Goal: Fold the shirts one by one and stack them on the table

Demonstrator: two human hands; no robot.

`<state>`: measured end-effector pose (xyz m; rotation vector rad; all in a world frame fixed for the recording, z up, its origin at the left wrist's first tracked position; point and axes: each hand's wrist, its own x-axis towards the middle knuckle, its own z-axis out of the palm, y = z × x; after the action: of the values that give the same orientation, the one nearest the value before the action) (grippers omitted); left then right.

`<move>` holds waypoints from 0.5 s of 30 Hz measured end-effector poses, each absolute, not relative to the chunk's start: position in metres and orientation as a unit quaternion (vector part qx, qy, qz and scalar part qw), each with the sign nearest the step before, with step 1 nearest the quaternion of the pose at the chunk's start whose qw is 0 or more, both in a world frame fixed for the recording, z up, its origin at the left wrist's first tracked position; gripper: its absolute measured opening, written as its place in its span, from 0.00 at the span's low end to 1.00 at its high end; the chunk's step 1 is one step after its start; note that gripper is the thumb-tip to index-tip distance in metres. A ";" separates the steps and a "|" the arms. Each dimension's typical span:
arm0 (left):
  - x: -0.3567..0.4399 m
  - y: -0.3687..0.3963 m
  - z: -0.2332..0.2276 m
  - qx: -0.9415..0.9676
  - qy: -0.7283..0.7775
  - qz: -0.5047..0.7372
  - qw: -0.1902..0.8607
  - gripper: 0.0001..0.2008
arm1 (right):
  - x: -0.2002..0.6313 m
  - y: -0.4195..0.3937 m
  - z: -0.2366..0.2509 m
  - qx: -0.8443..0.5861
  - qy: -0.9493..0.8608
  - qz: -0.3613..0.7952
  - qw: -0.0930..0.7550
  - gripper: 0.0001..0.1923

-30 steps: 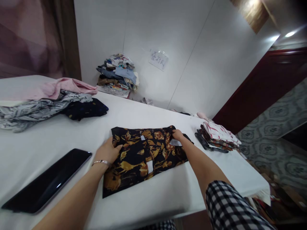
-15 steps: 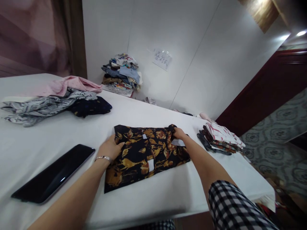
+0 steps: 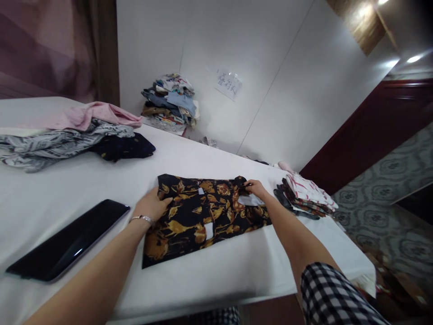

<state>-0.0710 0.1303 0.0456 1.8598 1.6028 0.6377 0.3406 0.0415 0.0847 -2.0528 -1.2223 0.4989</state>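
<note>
A black shirt [image 3: 189, 212] with a golden-brown floral print lies folded into a rough rectangle on the white-covered table [image 3: 189, 289]. Its collar end is to the right, and white shows through gaps along its front. My left hand [image 3: 151, 205], with a metal bracelet at the wrist, grips the shirt's left edge, thumb on top and the other fingers partly hidden. At the far right corner, my right hand [image 3: 255, 187] pinches the cloth by the collar between thumb and fingers.
A long glossy black device [image 3: 67, 241] lies to the left. Behind it is a loose heap of clothes, pink cloth [image 3: 104, 113] on top. A tall clothes pile [image 3: 172, 104] stands against the wall, and folded shirts [image 3: 309, 192] are stacked at the right.
The view has shifted slightly. My right hand's fingers have moved a little at the collar, while my left hand stays on the shirt's left edge.
</note>
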 end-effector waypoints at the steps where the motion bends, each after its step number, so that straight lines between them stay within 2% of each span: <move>1: -0.071 0.130 0.048 0.699 0.606 0.233 0.300 0.19 | 0.338 0.043 0.083 -0.789 -0.470 0.181 0.351 0.16; 3: -0.071 0.129 0.052 0.700 0.612 0.211 0.302 0.20 | 0.333 0.047 0.082 -0.788 -0.472 0.157 0.363 0.23; 5: -0.071 0.128 0.054 0.701 0.612 0.207 0.303 0.21 | 0.329 0.051 0.082 -0.787 -0.479 0.127 0.367 0.26; 12: -0.071 0.130 0.050 0.711 0.608 0.205 0.288 0.19 | 0.307 0.075 0.087 -0.759 -0.563 0.074 0.319 0.14; 15: -0.071 0.129 0.050 0.707 0.610 0.209 0.291 0.19 | 0.305 0.082 0.087 -0.763 -0.575 0.071 0.284 0.13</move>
<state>-0.0707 0.1292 0.0501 1.8848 1.6269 0.5585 0.3050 0.0818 0.0865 -2.0426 -1.5396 0.1899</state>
